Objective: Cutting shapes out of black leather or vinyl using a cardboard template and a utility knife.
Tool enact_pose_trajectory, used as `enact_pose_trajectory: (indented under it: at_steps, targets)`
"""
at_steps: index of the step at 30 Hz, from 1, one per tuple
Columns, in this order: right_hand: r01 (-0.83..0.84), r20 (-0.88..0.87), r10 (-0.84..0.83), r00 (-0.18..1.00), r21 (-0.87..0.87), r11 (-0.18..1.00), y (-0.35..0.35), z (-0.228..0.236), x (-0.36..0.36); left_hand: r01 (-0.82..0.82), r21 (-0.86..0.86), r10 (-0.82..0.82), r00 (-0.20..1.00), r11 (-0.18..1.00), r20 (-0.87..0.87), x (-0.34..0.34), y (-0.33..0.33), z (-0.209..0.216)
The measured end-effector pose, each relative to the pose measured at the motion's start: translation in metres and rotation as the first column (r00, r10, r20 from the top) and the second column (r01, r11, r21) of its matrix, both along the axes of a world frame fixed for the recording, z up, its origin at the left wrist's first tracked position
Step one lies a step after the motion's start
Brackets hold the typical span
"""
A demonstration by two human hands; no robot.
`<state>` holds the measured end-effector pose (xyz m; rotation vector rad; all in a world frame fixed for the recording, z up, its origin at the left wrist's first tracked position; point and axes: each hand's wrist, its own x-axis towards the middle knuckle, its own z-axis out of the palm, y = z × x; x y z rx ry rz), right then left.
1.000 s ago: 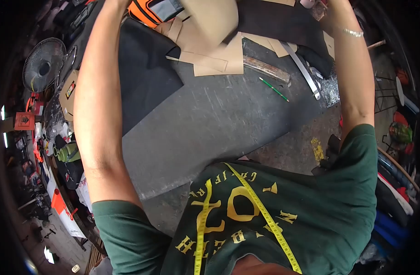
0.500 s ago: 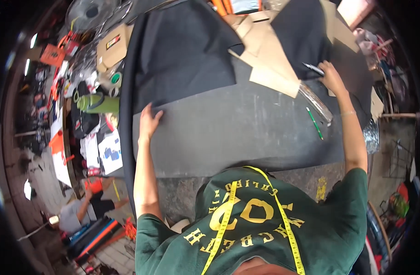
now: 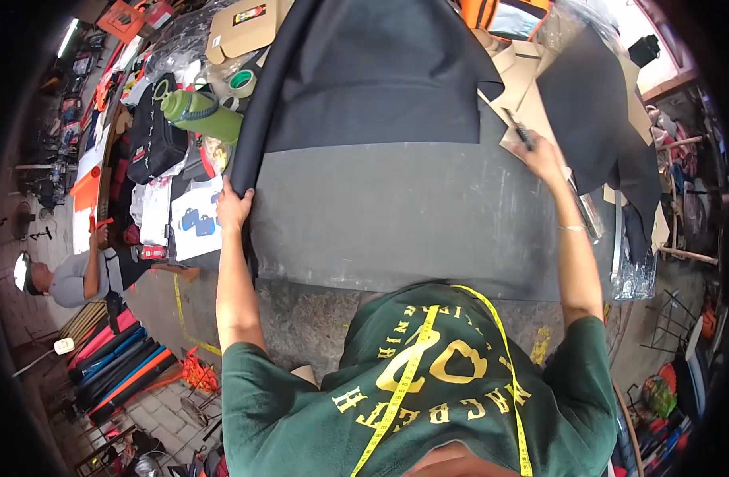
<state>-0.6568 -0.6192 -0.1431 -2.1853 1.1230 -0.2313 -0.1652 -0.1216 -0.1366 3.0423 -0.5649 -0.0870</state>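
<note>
My left hand [image 3: 234, 208] is closed around the rolled edge [image 3: 248, 163] of a black fabric sheet, at the left side of the worktable. The rest of that black fabric [image 3: 380, 79] spreads across the far part of the table, its near edge cut straight. In my right hand [image 3: 546, 159] is a slim pointed tool [image 3: 522, 133] with a metal tip and a dark handle; my fingers hide part of it. It hovers over tan paper pattern pieces [image 3: 531, 91]. Right of these lies another black fabric piece [image 3: 583, 103].
Left of the roll are a green bottle [image 3: 209, 119], a roll of green tape [image 3: 242, 83], a black bag [image 3: 154, 139] and a printed sheet [image 3: 196, 219]. A clear plastic-wrapped bundle [image 3: 635, 274] sits at the right edge. Another person [image 3: 74, 278] works at far left.
My left hand has gone from lying spread by the fabric's near edge to gripping the roll. My right hand has moved left with the tool, over the paper. The view has shifted.
</note>
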Motion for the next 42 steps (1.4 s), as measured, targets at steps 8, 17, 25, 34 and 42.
enact_pose_trajectory:
  at_steps: [8,17,25,34,42]
  targets:
    - [0.222,-0.054,-0.228,0.972,-0.102,0.97,0.03,-0.046,0.124,0.207,-0.045,-0.199,0.969,0.977,0.149,-0.026,-0.013,-0.005]
    - [-0.015,0.177,0.005,0.984,0.058,0.998,0.185,0.014,0.048,0.343,-0.359,-0.408,0.905,0.868,-0.12,-0.046,0.068,0.013]
    - [-0.141,0.38,-0.822,0.424,0.924,0.355,0.225,-0.015,-0.028,0.179,-0.2,-0.227,0.941,0.963,-0.252,-0.085,0.17,0.022]
    - [-0.568,0.194,-0.973,-0.126,0.79,0.231,0.137,-0.06,-0.013,0.101,-0.207,-0.153,0.955,0.973,-0.253,-0.084,0.169,0.016]
    - [-0.03,0.365,0.267,0.892,-0.54,0.841,0.168,0.082,0.013,0.191,-0.212,-0.23,0.957,0.959,-0.179,-0.079,0.18,0.005]
